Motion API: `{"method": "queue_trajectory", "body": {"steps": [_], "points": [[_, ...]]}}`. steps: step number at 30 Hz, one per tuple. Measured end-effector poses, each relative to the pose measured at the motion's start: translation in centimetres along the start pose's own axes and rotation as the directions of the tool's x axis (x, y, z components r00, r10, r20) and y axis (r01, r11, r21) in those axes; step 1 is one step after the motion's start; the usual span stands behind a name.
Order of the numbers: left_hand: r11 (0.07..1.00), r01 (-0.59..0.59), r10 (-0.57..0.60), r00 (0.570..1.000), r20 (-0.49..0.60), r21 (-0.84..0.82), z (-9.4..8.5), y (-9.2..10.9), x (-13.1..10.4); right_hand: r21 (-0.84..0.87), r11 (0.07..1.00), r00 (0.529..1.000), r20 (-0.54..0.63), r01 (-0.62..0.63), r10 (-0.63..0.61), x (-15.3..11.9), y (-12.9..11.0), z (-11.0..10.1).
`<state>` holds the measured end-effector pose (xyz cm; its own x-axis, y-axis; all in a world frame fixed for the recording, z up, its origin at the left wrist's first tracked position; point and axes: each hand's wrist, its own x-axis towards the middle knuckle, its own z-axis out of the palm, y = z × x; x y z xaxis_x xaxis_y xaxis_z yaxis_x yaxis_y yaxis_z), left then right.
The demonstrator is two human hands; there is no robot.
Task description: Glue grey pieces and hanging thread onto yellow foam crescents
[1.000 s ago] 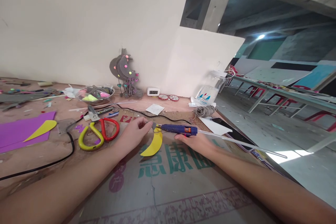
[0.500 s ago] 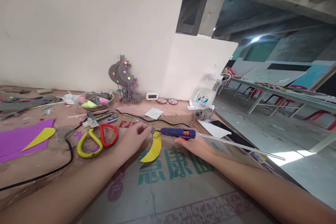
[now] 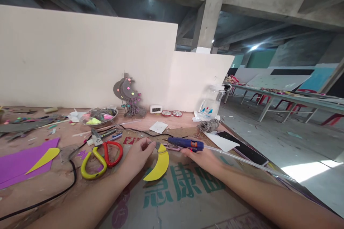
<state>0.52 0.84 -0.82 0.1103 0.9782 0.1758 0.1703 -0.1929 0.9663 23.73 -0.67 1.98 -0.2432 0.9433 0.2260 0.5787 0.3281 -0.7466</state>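
Note:
Between the thumb and fingers of my left hand is the upper end of a yellow crescent cutout, with grey yarn at that end. The crescent hangs down over the printed cardboard. My right hand grips a blue hot glue gun, a long clear glue stick trailing out of its back to the right. The gun's nozzle points left, just apart from the crescent's top. Scissors with one yellow and one red handle lie to the left of my left hand.
Purple sheets with a yellow cutout lie at left, near a black cord. Behind stand a bowl of trimmings, decorated grey moons, a clock and a water jug. Yarn and a phone are at right.
The view has tilted up, so things sit lower in the picture. The glue gun's nozzle has drawn back slightly from the yarn end of the crescent, which shows more fully.

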Motion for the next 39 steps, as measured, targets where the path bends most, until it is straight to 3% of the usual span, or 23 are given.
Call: {"method": "queue_trajectory", "body": {"steps": [7,19,30,39], "points": [[0.999,-0.018,0.017,0.999,0.03,0.032,-0.2,-0.1,0.1,0.014,1.0,1.0,-0.019,0.024,-0.024,-0.3,-0.5,0.1],[1.0,0.016,-0.016,0.999,-0.033,0.016,-0.1,1.1,-0.6,-0.02,1.0,1.0,0.011,0.003,-0.002,-0.3,-0.6,0.1],[0.999,-0.021,0.023,0.997,-0.078,0.026,-0.1,1.1,-0.7,-0.073,0.997,1.0,-0.015,-0.018,0.017,-0.1,-0.1,0.4],[1.0,-0.013,0.013,0.999,-0.038,-0.004,0.0,0.6,-0.4,-0.048,0.999,1.0,-0.005,-0.021,0.021,-0.1,-0.6,0.4]]}}
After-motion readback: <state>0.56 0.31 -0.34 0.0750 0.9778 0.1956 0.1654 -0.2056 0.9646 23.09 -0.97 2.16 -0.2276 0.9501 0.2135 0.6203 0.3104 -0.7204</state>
